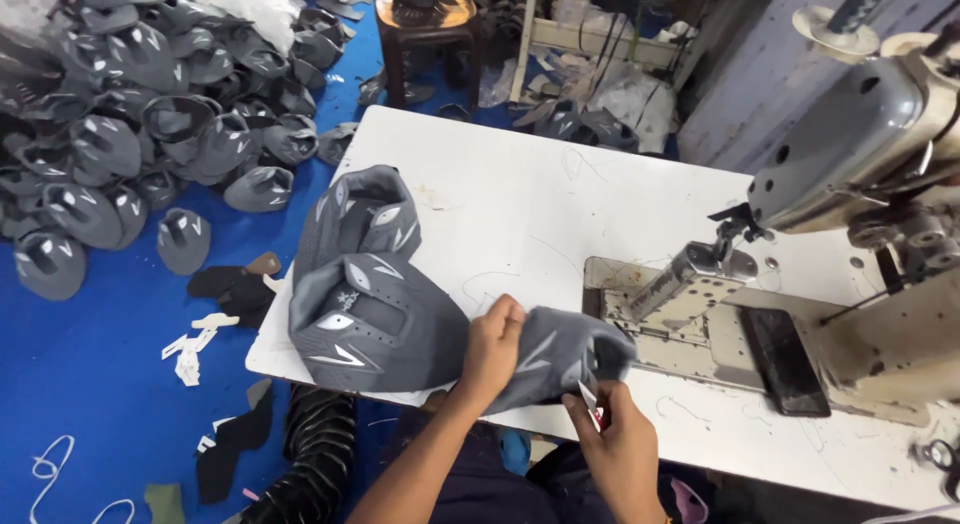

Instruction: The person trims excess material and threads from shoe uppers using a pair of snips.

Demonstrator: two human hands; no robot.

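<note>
Both hands grip a grey shoe upper at the near edge of the white bench.

The left hand [490, 346] is closed over the grey shoe upper [560, 359], pinching its fabric; the right hand [618, 432] clasps its lower edge, with a small red and white snipper [592, 404] tucked in. Two finished uppers [365, 284] lie stacked just to the left on the bench [520, 194]. The sewing machine [850, 184] stands to the right (its post [690, 276] close beside the held piece). A heap of grey uppers [140, 114] covers the blue floor [90, 384].
</note>
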